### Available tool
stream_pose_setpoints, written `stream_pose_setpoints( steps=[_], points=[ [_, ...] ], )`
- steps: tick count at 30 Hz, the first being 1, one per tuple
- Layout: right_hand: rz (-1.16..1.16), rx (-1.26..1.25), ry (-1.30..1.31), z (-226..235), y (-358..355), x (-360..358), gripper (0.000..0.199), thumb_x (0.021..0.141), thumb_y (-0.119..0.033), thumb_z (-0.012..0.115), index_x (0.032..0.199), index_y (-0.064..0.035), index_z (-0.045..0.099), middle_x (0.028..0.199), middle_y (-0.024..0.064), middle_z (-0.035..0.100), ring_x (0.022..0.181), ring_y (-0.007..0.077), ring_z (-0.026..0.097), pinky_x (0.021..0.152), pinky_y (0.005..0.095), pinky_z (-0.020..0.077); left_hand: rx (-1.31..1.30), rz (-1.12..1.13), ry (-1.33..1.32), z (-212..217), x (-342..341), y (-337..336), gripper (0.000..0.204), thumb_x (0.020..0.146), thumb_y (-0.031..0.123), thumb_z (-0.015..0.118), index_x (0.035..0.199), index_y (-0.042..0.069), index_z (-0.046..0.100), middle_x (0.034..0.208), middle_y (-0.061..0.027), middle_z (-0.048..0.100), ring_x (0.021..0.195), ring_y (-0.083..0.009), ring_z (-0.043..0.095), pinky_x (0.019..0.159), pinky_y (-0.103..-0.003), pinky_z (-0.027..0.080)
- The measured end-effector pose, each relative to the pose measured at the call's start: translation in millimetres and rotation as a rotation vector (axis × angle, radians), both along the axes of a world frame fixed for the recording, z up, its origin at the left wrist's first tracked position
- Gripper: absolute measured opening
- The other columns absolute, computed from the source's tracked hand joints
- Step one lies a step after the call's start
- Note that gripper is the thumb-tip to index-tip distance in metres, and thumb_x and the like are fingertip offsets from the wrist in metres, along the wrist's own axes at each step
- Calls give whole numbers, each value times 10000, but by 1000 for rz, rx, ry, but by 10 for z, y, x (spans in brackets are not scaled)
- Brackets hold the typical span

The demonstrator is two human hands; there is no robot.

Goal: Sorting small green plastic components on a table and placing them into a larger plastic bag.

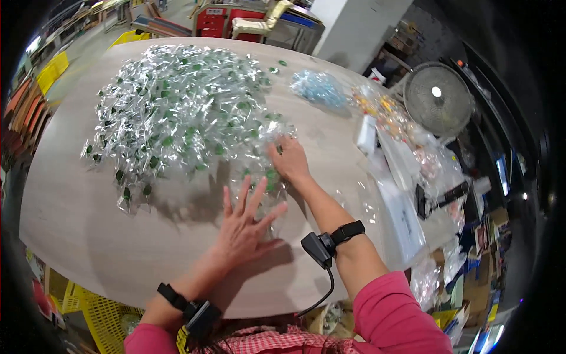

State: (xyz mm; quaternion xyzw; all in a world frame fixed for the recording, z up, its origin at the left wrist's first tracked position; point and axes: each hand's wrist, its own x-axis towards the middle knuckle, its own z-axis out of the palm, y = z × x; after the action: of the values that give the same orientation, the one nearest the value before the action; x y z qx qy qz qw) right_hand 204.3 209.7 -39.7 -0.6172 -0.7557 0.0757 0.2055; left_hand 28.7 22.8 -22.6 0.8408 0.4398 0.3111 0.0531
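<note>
A large heap of small clear plastic packets with green pieces inside is spread over the table's left and middle. My left hand is open, its fingers spread, just above the table at the heap's near right edge. Several clear packets lie between my two hands. Farther off, my right hand reaches to the heap's right edge, its fingers bent down among the packets. Blur and shiny film hide whether those fingers grip one. Each of my wrists carries a black strap with a small device.
On the pale table, a pile of bluish packets and orange-yellow packets lie far right. Plastic bags and a phone-like holder sit along the right edge. A fan stands beyond; a yellow basket is below the near left edge.
</note>
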Motion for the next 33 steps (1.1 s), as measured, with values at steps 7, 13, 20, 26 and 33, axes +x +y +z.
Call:
stream_pose_setpoints(
  steps=[7, 13, 20, 26, 33],
  points=[
    [33, 124, 143, 4, -1149, 245, 458, 987, -435, 444, 1300, -142, 602, 1315, 158, 580, 1223, 350, 510, 1043, 431, 385, 41, 5, 73, 27, 201, -75, 798, 741, 606, 696, 1439, 298, 463, 1581, -197, 205, 1384, -495, 272, 1079, -725, 118],
    [155, 85, 690, -12, -1610, 1012, 332, 1000, -227, 540, 1300, -96, 599, 1262, 122, 611, 1097, 211, 612, 975, 307, 460, 92, -4, 209, -48, 17, -85, 687, 753, 559, 701, 1354, 266, 545, 1467, -154, 423, 1227, -391, 486, 1072, -644, 266],
    [65, -210, 969, 28, -1608, 1759, 416, 948, -85, 574, 1363, -109, 546, 1267, 93, 600, 1004, 149, 644, 876, 263, 525, 21, 42, 338, 181, -523, -131, 650, 787, 488, 711, 1365, 247, 535, 1475, -145, 407, 1270, -380, 450, 1081, -585, 283],
    [16, 170, 286, 227, -1582, 1781, 462, 894, -200, 622, 1350, -170, 555, 1329, 174, 557, 1137, 294, 596, 958, 402, 474, 117, 129, 373, 353, -588, -165, 506, 782, 433, 735, 1222, 193, 659, 1495, -146, 382, 1304, -407, 394, 1073, -634, 249],
    [64, 195, -114, 28, -1895, 1160, 510, 841, -320, 710, 1305, -154, 580, 1301, 151, 533, 1211, 347, 497, 1006, 428, 411, 264, 37, 213, 369, 159, 9, 531, 811, 511, 697, 1223, 179, 657, 1518, -203, 334, 1408, -432, 278, 1100, -675, 176]
  ],
)
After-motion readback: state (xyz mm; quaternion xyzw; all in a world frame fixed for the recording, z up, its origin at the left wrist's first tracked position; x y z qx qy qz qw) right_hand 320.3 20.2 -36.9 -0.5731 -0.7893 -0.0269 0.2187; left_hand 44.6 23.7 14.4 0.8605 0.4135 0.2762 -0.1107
